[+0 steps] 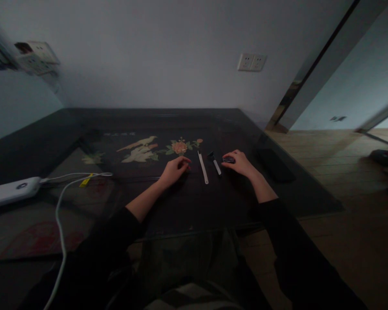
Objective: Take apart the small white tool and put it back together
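Observation:
My left hand (174,170) rests on the dark glass table (194,206), fingers curled loosely, fingertips near a thin white stick (203,167); whether it holds anything is hidden. My right hand (241,162) lies to the right with its fingers closed on a small dark object (228,159). Between the hands lie the white stick and a short tool with a dark head and white handle (215,162).
A white power bank (11,191) with a white cable (61,215) sits at the left edge. A dark phone (276,165) lies flat right of my right hand. Painted birds and a flower (155,148) show under the glass. Wall sockets (251,62) are behind.

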Demonstrator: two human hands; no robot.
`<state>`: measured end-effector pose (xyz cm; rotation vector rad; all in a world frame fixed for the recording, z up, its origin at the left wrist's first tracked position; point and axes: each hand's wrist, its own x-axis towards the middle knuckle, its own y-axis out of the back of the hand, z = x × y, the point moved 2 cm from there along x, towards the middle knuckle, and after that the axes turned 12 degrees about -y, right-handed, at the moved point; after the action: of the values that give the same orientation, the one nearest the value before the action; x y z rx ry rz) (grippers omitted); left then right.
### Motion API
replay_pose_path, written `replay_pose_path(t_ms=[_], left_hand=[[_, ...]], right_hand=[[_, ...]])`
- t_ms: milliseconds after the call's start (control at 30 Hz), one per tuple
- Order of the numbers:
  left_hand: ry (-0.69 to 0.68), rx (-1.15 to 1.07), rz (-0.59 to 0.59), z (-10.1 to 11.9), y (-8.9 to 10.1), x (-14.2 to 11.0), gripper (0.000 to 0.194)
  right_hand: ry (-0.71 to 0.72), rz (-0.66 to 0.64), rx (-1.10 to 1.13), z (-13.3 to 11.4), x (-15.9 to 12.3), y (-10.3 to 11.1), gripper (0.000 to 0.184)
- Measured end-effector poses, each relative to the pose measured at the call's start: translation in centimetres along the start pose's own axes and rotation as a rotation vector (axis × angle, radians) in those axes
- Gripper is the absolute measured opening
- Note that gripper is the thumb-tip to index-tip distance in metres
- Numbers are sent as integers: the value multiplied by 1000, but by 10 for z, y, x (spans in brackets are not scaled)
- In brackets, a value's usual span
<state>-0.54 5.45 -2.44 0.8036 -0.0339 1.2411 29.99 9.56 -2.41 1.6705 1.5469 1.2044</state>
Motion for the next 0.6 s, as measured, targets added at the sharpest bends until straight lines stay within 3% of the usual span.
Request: replay_pose_path(t_ms=[200, 400, 600], left_hand=[[19, -28, 5, 2, 1, 0, 19], [25, -16, 0, 4, 1, 0, 19], [18, 25, -18, 2, 0, 0, 20]], right_hand=[[-103, 111, 5, -39, -14, 17, 16], [-194, -95, -306, -88, -41, 8, 20], [-183, -205, -432, -101, -46, 4, 22]])
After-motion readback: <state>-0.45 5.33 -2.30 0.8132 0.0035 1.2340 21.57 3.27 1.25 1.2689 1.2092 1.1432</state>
